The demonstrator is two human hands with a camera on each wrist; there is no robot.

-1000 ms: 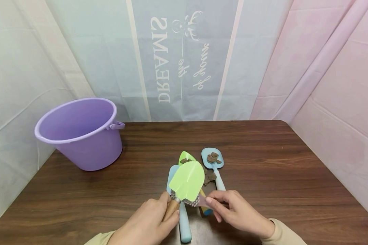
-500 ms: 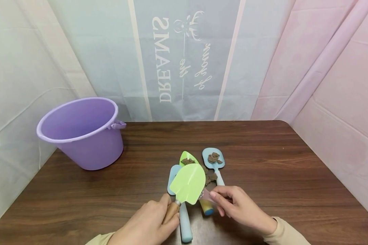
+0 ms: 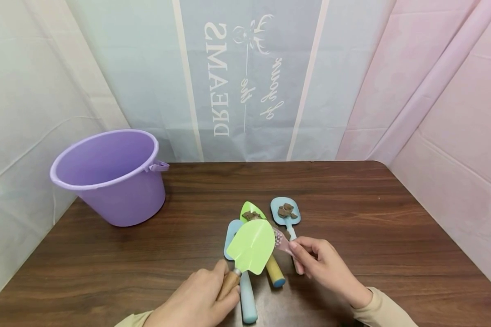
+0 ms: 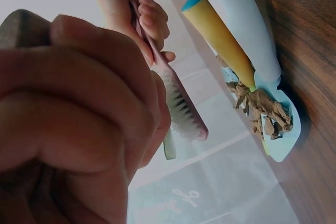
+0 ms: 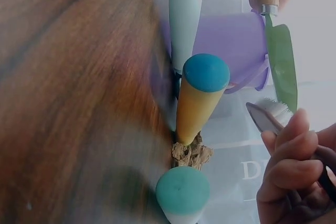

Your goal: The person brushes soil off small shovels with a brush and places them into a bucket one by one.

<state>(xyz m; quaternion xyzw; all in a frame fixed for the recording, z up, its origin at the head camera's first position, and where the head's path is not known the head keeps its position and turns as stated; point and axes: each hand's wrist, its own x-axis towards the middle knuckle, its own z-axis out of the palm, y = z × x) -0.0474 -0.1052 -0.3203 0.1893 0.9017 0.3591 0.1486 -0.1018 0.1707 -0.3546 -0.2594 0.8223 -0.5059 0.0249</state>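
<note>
The left hand (image 3: 196, 290) is gripping the green trowel (image 3: 251, 247), the right hand (image 3: 324, 267) is pinching the pink brush (image 3: 283, 245); I'm favouring a steady trowel and light strokes.

The trowel blade (image 3: 252, 246) looks glossy, its handle (image 3: 229, 283) wooden.

Soft, even light spreads over the dark brown wood-grain table (image 3: 372, 218), leaving a dull sheen towards its near edge and a pale highlight on the rounded, glossy lime-green trowel blade (image 3: 251, 247). The wrist views look hazier, the left hand (image 4: 79, 114) darkly shadowed up close.
</note>
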